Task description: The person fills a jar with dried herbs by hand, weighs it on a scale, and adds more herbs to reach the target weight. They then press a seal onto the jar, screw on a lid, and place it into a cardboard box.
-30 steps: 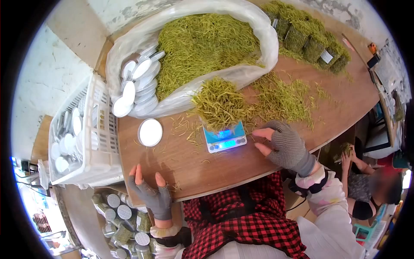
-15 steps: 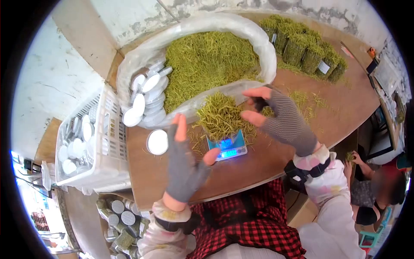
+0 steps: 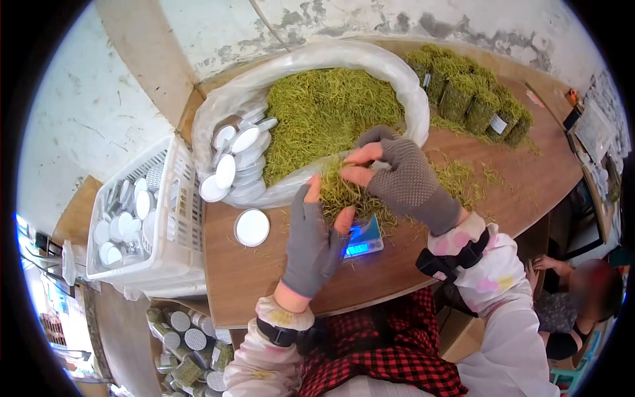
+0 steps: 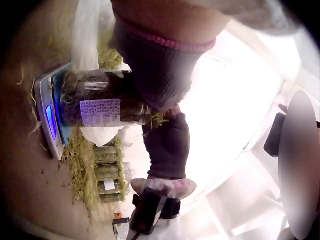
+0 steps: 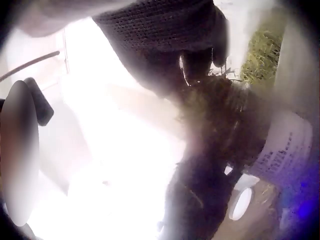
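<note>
A clear labelled jar (image 4: 100,82) stands on a small digital scale (image 3: 370,243) with a lit blue display. Dried yellow-green plant strands (image 3: 336,195) fill it and heap above its mouth. At the near left side of the heap my left hand (image 3: 309,245), in a grey fingerless glove, lays its extended fingers and thumb against the strands. My right hand (image 3: 411,177), gloved likewise, reaches over the top from the right, thumb and forefinger extended into the heap. Between them, the hands hide much of the jar in the head view.
A large plastic bag (image 3: 417,99) of loose strands lies behind, with stacked lids (image 3: 225,171) at its left. One round lid (image 3: 252,227) lies near the left hand. A white crate (image 3: 178,221) stands left; filled jars (image 3: 476,109) stand back right. Another person (image 3: 569,304) sits at right.
The left hand has risen from the table's front edge to the heap's left side. My right hand has moved up and left from beside the scale onto the heap.
</note>
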The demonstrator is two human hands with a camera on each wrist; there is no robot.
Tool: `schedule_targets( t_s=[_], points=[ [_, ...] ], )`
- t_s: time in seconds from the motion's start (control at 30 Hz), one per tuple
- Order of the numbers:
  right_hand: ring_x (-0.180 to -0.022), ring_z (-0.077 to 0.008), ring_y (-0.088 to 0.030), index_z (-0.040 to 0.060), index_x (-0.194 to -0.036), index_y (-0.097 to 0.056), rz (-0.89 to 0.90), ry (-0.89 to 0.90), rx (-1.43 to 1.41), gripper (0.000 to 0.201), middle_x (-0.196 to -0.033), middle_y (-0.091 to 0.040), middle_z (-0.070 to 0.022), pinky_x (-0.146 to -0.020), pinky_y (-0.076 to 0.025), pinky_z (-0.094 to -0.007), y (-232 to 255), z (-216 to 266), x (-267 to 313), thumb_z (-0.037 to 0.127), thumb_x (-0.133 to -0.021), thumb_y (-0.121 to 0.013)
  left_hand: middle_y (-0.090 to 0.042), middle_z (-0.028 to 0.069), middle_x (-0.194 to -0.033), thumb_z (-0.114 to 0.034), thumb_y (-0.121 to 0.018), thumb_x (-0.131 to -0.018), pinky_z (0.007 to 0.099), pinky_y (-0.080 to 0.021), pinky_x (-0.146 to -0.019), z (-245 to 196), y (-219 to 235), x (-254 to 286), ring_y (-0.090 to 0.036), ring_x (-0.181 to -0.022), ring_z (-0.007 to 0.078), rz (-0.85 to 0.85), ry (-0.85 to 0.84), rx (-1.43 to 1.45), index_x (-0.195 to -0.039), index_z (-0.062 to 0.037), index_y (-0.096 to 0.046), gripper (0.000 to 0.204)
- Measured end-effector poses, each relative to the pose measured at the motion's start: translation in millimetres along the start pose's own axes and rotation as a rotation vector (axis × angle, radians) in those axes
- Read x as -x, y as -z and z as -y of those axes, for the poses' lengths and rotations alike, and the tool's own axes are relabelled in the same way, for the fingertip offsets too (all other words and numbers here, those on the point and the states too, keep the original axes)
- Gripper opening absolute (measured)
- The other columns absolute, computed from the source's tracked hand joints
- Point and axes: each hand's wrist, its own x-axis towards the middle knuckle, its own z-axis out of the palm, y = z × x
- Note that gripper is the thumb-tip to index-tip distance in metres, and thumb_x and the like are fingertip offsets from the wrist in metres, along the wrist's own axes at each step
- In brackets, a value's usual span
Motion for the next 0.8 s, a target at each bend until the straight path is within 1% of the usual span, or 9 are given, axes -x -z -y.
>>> schedule_targets(
  t_s=[0.13,0.2,0.27,0.43,0.5,0.63,0.7,0.77,0.8],
  points=[
    [-0.094,-0.0145,-0.063,-0.0005,-0.1,-0.076,-0.032,0.003,-0.072,0.016,-0.101,-0.065,-0.0041,-0.081,-0.051,-0.0317,3,-1,-1,0.011,-0.09,-0.08,-0.05,0.0322,-0.142,-0.028,-0.068,-0.102,0.0511,-0.041,-0.112,2,-1,0,-0.052,-0.129,0.0462,0.008,-0.025,0.014,-0.152,0.0084,-0.038,0.069],
    [-0.093,-0.0108,-0.062,-0.0006,-0.102,-0.076,-0.079,-0.181,-0.236,0.015,-0.102,-0.066,-0.0018,-0.081,-0.05,-0.0288,2,8,0,0.011,-0.093,-0.078,-0.05,0.0323,-0.142,-0.028,-0.069,-0.102,0.0508,-0.042,-0.111,4,-3,0,-0.052,-0.128,0.0466,-0.003,-0.026,0.013,-0.152,0.0084,-0.038,0.069],
    [-0.092,-0.0094,-0.061,-0.0002,-0.103,-0.075,-0.12,-0.161,-0.304,0.015,-0.103,-0.066,-0.0009,-0.081,-0.049,-0.0272,4,8,2,0.011,-0.094,-0.077,-0.05,0.0325,-0.142,-0.027,-0.069,-0.102,0.0504,-0.042,-0.111,3,-3,0,-0.053,-0.128,0.047,-0.015,-0.026,0.01,-0.151,0.0085,-0.038,0.069],
    [-0.09,-0.0075,-0.06,-0.0004,-0.102,-0.074,-0.268,-0.29,-0.379,0.013,-0.106,-0.067,0.0008,-0.082,-0.049,-0.0254,32,2,9,0.01,-0.095,-0.075,-0.049,0.0287,-0.148,-0.032,-0.073,-0.1,0.0465,-0.039,-0.116,6,-3,7,-0.05,-0.136,0.04,-0.039,0.066,0.219,-0.155,0.0069,-0.036,0.077],
    [-0.086,-0.0119,-0.065,0.0036,-0.104,-0.078,-0.334,-0.174,-0.114,0.016,-0.095,-0.07,-0.0016,-0.077,-0.051,-0.0273,53,-15,21,0.014,-0.092,-0.08,-0.048,0.0264,-0.149,-0.033,-0.073,-0.101,0.0451,-0.039,-0.116,9,6,11,-0.05,-0.138,0.0368,-0.037,0.126,0.257,-0.156,0.0057,-0.035,0.077],
    [-0.088,-0.019,-0.067,0.0066,-0.105,-0.079,-0.243,-0.01,0.3,0.017,-0.096,-0.069,-0.0051,-0.08,-0.053,-0.0309,90,-76,65,0.015,-0.091,-0.08,-0.049,0.0215,-0.151,-0.034,-0.071,-0.102,0.0425,-0.039,-0.116,8,33,19,-0.049,-0.14,0.0304,-0.061,0.35,0.404,-0.158,0.0019,-0.035,0.075],
    [-0.091,-0.0281,-0.068,0.009,-0.105,-0.079,-0.184,0.045,0.702,0.017,-0.099,-0.068,-0.0105,-0.081,-0.054,-0.0361,91,-89,89,0.016,-0.089,-0.081,-0.053,0.017,-0.144,-0.034,-0.067,-0.105,0.0395,-0.042,-0.113,16,38,23,-0.052,-0.134,0.0252,-0.105,0.297,0.364,-0.159,-0.0006,-0.036,0.07],
    [-0.093,-0.0309,-0.068,0.0087,-0.104,-0.078,-0.167,0.028,0.648,0.018,-0.102,-0.068,-0.0122,-0.082,-0.055,-0.0378,88,-85,101,0.016,-0.088,-0.081,-0.053,0.0162,-0.149,-0.044,-0.06,-0.107,0.0364,-0.041,-0.112,5,49,22,-0.051,-0.136,0.0226,-0.139,0.542,0.375,-0.158,-0.0017,-0.042,0.068],
    [-0.094,-0.0337,-0.068,0.0084,-0.104,-0.078,-0.16,0.018,0.596,0.018,-0.104,-0.067,-0.014,-0.082,-0.055,-0.0396,86,-80,106,0.016,-0.088,-0.081,-0.056,0.0159,-0.146,-0.044,-0.057,-0.109,0.0353,-0.041,-0.112,11,50,25,-0.053,-0.135,0.0222,-0.155,0.526,0.328,-0.155,-0.0014,-0.047,0.064]
  ],
)
